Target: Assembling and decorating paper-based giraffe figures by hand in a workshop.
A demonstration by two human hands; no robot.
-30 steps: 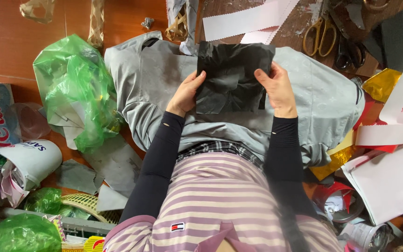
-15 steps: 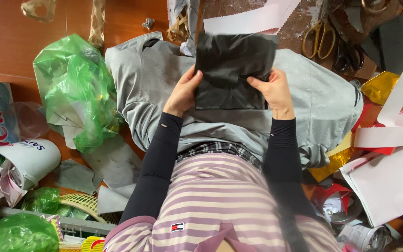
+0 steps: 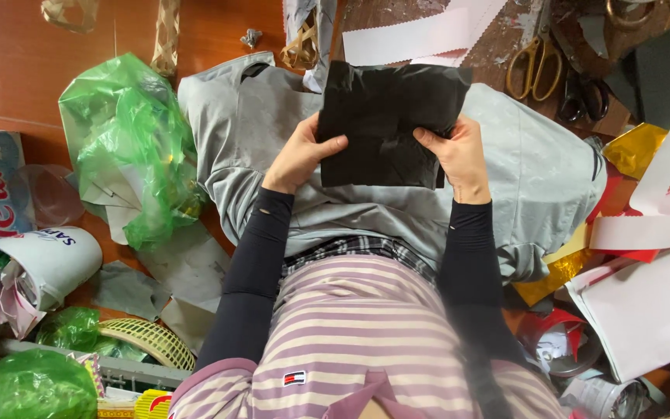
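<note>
A person holds a folded black sheet (image 3: 385, 124), glossy like thin plastic or paper, flat above a grey garment (image 3: 529, 178) spread over the lap. The left hand (image 3: 302, 155) pinches its left edge and the right hand (image 3: 455, 151) its right edge, fingers closed on the sheet with thumbs on top. Keeping the edges aligned and the sheet taut would likely give a clean fold. On the wooden desk (image 3: 17, 62), toward its left edge, a green plastic bag (image 3: 129, 147) holds grey scraps. A tipped white bucket (image 3: 44, 260) holds crumpled paper. Scissors (image 3: 533, 62) lie near the far right corner.
</note>
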